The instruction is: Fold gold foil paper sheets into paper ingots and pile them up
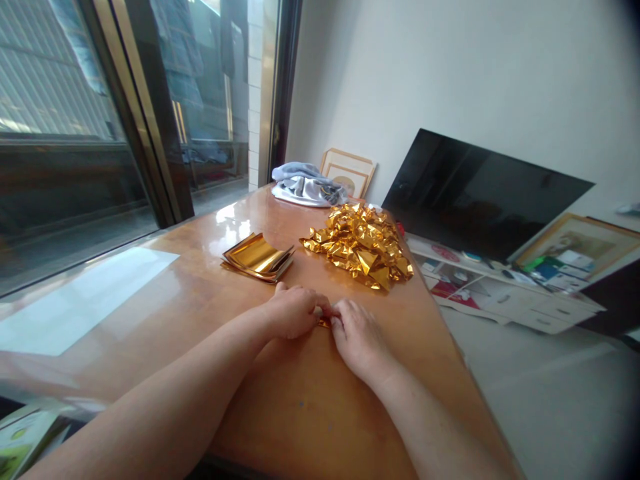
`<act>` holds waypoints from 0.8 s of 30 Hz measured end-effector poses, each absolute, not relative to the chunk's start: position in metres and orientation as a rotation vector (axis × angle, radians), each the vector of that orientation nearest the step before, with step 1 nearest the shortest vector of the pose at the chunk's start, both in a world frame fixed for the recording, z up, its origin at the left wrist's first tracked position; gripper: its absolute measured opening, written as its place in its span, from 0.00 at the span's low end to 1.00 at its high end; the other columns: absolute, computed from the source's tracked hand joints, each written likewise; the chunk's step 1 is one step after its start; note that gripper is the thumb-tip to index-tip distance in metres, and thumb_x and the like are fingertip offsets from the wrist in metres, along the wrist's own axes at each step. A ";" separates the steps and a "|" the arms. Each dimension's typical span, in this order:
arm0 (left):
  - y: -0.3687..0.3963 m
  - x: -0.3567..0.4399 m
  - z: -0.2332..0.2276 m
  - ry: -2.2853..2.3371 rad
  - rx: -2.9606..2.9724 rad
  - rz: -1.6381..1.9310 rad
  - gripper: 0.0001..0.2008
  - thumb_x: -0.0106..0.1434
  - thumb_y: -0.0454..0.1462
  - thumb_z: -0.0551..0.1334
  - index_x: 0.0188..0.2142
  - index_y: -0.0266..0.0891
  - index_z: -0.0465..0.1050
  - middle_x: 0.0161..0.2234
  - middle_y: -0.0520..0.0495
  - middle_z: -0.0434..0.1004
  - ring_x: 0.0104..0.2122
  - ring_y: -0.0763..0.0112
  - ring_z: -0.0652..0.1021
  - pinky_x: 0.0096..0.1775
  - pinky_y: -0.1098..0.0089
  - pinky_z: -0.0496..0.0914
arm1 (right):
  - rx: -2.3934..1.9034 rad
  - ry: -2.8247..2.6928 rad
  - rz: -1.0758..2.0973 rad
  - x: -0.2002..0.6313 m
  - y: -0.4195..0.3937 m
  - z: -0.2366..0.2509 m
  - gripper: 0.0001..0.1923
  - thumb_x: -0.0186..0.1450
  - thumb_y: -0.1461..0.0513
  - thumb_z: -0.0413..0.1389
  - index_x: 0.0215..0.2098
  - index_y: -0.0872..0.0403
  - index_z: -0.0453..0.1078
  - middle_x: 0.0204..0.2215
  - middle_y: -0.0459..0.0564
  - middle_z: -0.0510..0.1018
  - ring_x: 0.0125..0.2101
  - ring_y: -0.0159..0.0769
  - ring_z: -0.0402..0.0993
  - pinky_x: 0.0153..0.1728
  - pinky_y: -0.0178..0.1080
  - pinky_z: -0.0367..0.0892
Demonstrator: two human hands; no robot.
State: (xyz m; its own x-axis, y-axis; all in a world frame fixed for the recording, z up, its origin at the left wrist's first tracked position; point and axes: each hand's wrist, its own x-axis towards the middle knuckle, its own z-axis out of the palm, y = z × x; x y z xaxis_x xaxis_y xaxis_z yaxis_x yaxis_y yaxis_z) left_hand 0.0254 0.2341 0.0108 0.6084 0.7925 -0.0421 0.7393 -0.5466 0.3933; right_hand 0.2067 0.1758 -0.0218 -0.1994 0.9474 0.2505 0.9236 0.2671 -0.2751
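A small piece of gold foil paper (325, 323) lies low on the wooden table (280, 413), mostly covered by my fingers. My left hand (297, 312) pinches it from the left, fingers curled, with a ring showing on one. From the other side my right hand (356, 333) closes on the same piece, its fingertips meeting the left ones. Just beyond my left hand sits a stack of gold foil sheets (257, 257), their edges curling up. A heap of folded gold foil pieces (365, 247) is piled farther back, to the right.
Folded light-coloured cloth (307, 185) rests at the table's far end. A pale sheet (85, 293) covers part of the left side, by the glass door (145, 113). Past the right edge stand a white cabinet (500, 297) and a television (485, 193).
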 end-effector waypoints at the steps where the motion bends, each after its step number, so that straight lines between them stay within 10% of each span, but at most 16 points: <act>1: 0.235 0.025 0.010 1.216 2.470 0.190 0.16 0.63 0.38 0.55 0.44 0.55 0.79 0.44 0.51 0.82 0.45 0.58 0.77 0.50 0.57 0.63 | -1.713 -2.188 0.067 0.207 0.175 -0.022 0.05 0.69 0.65 0.50 0.40 0.50 0.67 0.39 0.51 0.74 0.42 0.42 0.70 0.42 0.40 0.60; 15: 0.240 0.025 0.008 1.197 2.408 0.160 0.14 0.61 0.39 0.58 0.42 0.58 0.79 0.39 0.55 0.82 0.43 0.60 0.77 0.51 0.55 0.62 | -1.709 -1.976 0.440 0.230 0.177 -0.026 0.02 0.68 0.61 0.51 0.38 0.50 0.65 0.32 0.46 0.75 0.35 0.37 0.71 0.34 0.37 0.61; 24: 0.242 0.024 0.005 1.184 2.392 0.181 0.13 0.60 0.40 0.60 0.42 0.56 0.79 0.40 0.55 0.82 0.43 0.59 0.77 0.51 0.56 0.62 | -1.898 -1.939 0.313 0.212 0.186 -0.022 0.20 0.60 0.44 0.60 0.32 0.50 0.65 0.31 0.48 0.75 0.33 0.38 0.70 0.29 0.36 0.55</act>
